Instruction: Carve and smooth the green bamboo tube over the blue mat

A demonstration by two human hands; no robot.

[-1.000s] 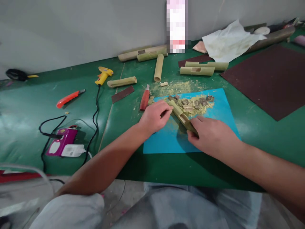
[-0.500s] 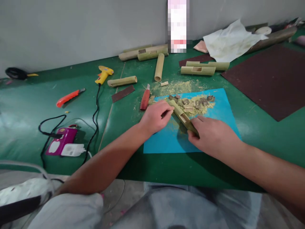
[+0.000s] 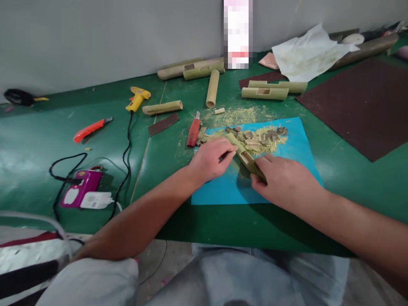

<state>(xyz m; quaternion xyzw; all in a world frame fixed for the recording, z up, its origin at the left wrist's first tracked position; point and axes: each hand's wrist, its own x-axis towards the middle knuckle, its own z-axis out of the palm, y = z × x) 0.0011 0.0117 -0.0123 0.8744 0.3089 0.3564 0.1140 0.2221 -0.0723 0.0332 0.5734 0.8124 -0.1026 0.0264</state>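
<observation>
A short bamboo tube (image 3: 245,155) with a rectangular opening cut in its side lies at a slant over a blue sheet (image 3: 219,195). My right hand (image 3: 285,176) is wrapped round its near end. With fingertips pinched together, my left hand (image 3: 213,157) touches the tube's side between its far end and the opening. Whatever those fingers hold, if anything, is hidden. Bamboo shavings and dark chips (image 3: 261,138) are heaped on the sheet just beyond the tube. A red-handled knife (image 3: 193,132) lies beyond my left hand.
Other bamboo tubes (image 3: 264,93) lie farther back on the green table (image 3: 178,221). To the left are an orange utility knife (image 3: 91,130), a yellow glue gun (image 3: 137,100) with its cord, and a purple power strip (image 3: 84,187). A dark brown sheet (image 3: 360,106) covers the right side.
My left hand has slid a little to the right and nearer along the bamboo tube, toward its opening. My right hand keeps its hold, and the tube stays in place.
</observation>
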